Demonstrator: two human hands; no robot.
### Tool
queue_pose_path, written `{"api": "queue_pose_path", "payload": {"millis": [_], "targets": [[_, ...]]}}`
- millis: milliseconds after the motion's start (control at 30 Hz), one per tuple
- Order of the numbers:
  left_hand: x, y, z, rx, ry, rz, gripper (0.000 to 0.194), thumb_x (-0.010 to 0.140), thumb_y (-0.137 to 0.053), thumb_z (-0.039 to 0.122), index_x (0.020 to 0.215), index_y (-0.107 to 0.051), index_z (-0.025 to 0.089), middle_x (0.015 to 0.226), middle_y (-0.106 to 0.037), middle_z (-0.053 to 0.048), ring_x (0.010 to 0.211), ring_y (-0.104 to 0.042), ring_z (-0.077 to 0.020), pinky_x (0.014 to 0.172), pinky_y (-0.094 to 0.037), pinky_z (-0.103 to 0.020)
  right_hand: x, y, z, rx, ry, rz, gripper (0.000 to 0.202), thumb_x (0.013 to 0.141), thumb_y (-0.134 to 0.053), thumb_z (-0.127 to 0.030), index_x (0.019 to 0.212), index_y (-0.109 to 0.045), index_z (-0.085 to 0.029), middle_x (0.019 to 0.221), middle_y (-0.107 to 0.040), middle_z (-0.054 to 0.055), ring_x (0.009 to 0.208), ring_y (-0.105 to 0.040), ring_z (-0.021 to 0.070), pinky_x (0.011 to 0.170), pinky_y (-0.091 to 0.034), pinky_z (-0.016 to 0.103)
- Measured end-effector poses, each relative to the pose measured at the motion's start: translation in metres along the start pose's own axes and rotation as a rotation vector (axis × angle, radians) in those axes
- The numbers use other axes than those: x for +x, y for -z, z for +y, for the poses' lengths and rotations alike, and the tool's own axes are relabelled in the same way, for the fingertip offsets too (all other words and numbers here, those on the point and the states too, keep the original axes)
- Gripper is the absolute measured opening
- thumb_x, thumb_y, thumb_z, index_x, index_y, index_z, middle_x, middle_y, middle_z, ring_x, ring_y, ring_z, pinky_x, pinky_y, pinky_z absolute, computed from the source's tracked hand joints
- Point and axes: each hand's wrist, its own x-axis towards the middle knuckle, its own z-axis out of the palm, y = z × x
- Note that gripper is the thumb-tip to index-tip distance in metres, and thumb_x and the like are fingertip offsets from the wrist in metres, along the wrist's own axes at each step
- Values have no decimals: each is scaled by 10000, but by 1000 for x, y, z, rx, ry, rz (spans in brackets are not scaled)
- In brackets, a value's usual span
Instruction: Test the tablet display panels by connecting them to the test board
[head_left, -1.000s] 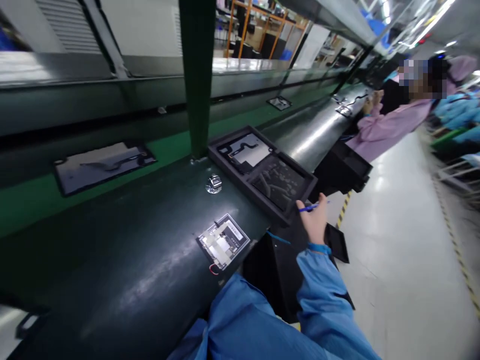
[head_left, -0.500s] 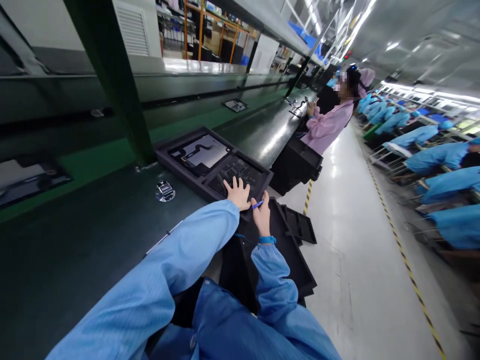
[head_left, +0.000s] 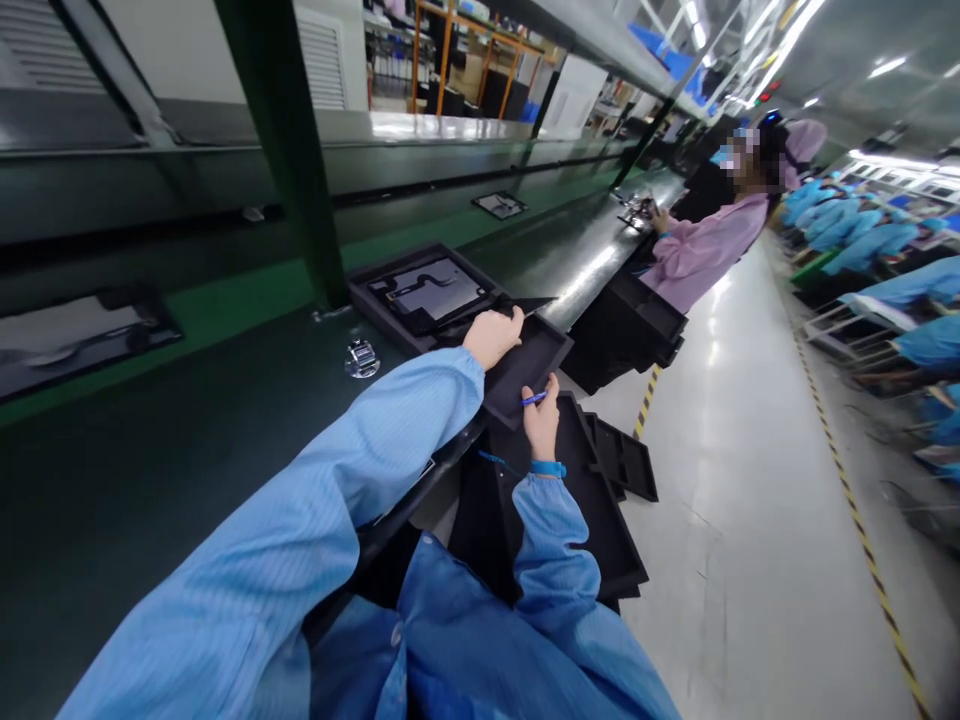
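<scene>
Black rectangular two-compartment tray (head_left: pixel 390 325) on the dark green surface (head_left: pixel 187 450), our left hand (head_left: pixel 493 338) at the tray's middle, fingers curled, hold indeterminate, our right hand (head_left: pixel 542 424) by the tray's near edge, fingers grasping a slim blue pen (head_left: pixel 533 398)

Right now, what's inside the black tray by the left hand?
The far half of the black tray holds a dark-framed panel with a curved black strip on it. The near half shows a black surface; whatever the left hand and sleeve cover can't be seen.
</scene>
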Motion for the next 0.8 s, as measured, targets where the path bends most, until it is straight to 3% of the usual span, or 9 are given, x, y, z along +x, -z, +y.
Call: {"api": "queue_pose_path", "payload": {"millis": [133, 233, 333, 433, 467, 533, 633, 700, 800], "targets": [[-3, 31, -30, -47, 86, 62, 406, 989, -378, 42, 1343, -575, 64, 1156, -720, -235, 1164, -669, -307, 968, -486, -430, 2, -2, -1, -17, 9, 0, 789, 855, -497, -497, 1525, -337, -112, 1240, -675, 214, 1172, -644, 359, 1001, -467, 450], [-38, 64, -62, -203, 300, 305, 350, 1033, -428, 168, 1353, -559, 114, 1238, -709, -160, 1194, -656, -259, 1007, -489, -406, 5, -4, 0, -26, 25, -2, 798, 842, -508, -493, 1517, -337, -102, 1287, -649, 237, 1201, -636, 364, 1015, -463, 462], [-120, 96, -88, -314, 480, 579, 318, 1035, -427, 208, 1318, -548, 125, 1321, -667, -94, 1194, -639, -162, 999, -506, -300, 7, -3, 0, -33, 41, -4, 796, 837, -512, -486, 1506, -335, -94, 1370, -597, 252, 1252, -614, 365, 1041, -454, 482], [-232, 109, -93, -633, 648, 914, 209, 902, -607, 201, 1102, -663, 179, 1008, -753, 6, 888, -718, -160, 695, -585, -273, 4, 0, -7, -52, 130, 71, 801, 834, -538, -460, 1509, -323, -85, 1484, -500, 253, 1346, -546, 369, 1102, -415, 505], [-269, 108, -90, -685, 773, 942, 202, 898, -614, 282, 1072, -678, 202, 862, -732, 35, 747, -702, -149, 552, -538, -253, 1, 1, -13, -46, 195, 131, 790, 837, -553, -450, 1507, -331, -96, 1509, -478, 240, 1349, -545, 362, 1111, -413, 505], [-332, 94, -81, -810, 1042, 832, 277, 874, -627, 452, 1087, -675, 282, 729, -687, 89, 575, -647, -140, 407, -442, -241, -12, 1, -28, 6, 340, 244, 688, 863, -565, -443, 1459, -411, -134, 1498, -505, 205, 1256, -623, 327, 1070, -466, 477], [-393, 58, -64, -839, 1299, 781, 226, 812, -667, 487, 975, -681, 330, 670, -706, 112, 620, -712, -211, 448, -556, -297, -46, -3, -59, 140, 441, 157, 403, 960, -461, -473, 1176, -610, -168, 1239, -695, 153, 909, -742, 238, 814, -572, 367], [-414, 31, -54, -847, 1319, 722, 212, 875, -610, 473, 992, -660, 303, 724, -750, 78, 727, -761, -270, 569, -646, -366, -73, -9, -80, 235, 447, -24, 442, 1012, -318, -491, 1048, -627, -177, 1000, -747, 109, 694, -713, 182, 635, -539, 304], [-431, 5, -43, -766, 1201, 630, 250, 968, -507, 399, 1172, -601, 290, 1021, -789, -15, 972, -757, -324, 800, -666, -485, -110, -16, -105, 382, 455, -268, 411, 1011, -293, -474, 1156, -568, -205, 826, -702, 44, 550, -602, 136, 510, -446, 263]]}}
